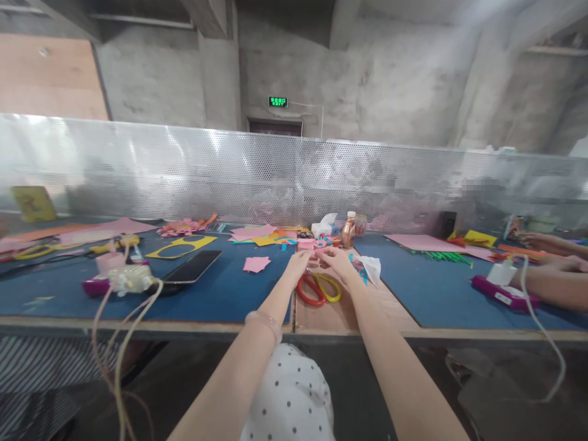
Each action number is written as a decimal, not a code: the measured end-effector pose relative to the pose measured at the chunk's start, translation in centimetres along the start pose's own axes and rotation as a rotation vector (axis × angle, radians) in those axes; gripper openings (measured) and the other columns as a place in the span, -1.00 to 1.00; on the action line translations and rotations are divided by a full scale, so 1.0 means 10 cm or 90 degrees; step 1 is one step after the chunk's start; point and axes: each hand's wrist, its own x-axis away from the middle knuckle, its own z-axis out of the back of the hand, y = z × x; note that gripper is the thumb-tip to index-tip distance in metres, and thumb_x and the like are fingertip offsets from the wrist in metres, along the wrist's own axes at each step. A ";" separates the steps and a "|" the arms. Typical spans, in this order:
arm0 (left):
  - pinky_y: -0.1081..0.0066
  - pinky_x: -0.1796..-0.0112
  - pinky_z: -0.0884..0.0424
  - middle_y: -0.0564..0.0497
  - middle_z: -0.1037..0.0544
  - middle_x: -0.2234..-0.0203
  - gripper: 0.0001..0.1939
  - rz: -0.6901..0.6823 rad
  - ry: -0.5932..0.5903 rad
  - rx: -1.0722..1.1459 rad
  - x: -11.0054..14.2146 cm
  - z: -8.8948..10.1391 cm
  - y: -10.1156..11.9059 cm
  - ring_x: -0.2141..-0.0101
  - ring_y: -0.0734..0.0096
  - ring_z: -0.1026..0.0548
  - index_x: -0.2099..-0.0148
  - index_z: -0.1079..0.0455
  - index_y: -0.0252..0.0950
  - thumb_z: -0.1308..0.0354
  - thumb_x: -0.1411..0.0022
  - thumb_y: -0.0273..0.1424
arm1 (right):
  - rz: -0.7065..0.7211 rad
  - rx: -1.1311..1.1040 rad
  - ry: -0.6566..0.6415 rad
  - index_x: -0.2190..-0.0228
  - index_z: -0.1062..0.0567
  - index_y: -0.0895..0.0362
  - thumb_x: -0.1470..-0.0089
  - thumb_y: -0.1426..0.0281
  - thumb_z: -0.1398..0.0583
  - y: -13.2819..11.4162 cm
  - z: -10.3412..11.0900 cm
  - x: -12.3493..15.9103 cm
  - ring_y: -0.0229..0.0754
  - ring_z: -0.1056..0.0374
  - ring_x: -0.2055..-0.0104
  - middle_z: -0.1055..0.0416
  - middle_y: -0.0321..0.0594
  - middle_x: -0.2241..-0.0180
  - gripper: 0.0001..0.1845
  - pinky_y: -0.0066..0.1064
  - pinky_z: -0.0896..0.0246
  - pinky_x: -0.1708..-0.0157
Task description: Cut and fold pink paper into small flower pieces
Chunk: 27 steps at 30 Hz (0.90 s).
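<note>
Over the bare wooden strip of the table, my left hand (298, 267) and my right hand (338, 264) come together, fingers closed. Between their fingertips is a small piece of pink paper (318, 252); its exact shape is hard to make out. Just below my hands lie scissors (311, 300) with one red and one yellow handle loop, their blades mostly hidden. Left of my left hand rests a small stack of pink paper pieces (256, 264). A crumpled white tissue (371, 268) lies beyond my right hand.
A bottle of brown liquid (349, 231) stands behind my hands. To the left are a black phone (195, 268), cut yellow paper (158, 252), a pink paper flower (182, 227) and a cabled purple power strip (95, 286). Another person's arm (554, 283) reaches in from the right.
</note>
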 end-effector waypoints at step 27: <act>0.48 0.44 -0.35 -0.07 -0.50 0.46 -0.75 -0.074 0.041 0.059 0.00 0.04 -0.03 0.43 0.44 -0.46 0.34 -0.40 -0.39 -0.20 0.08 -0.32 | 0.006 -0.010 0.002 0.54 -0.36 0.20 0.14 0.19 -0.16 0.06 -0.01 -0.02 -0.36 -0.25 0.61 -0.32 -0.31 0.65 -0.71 -0.53 -0.19 0.57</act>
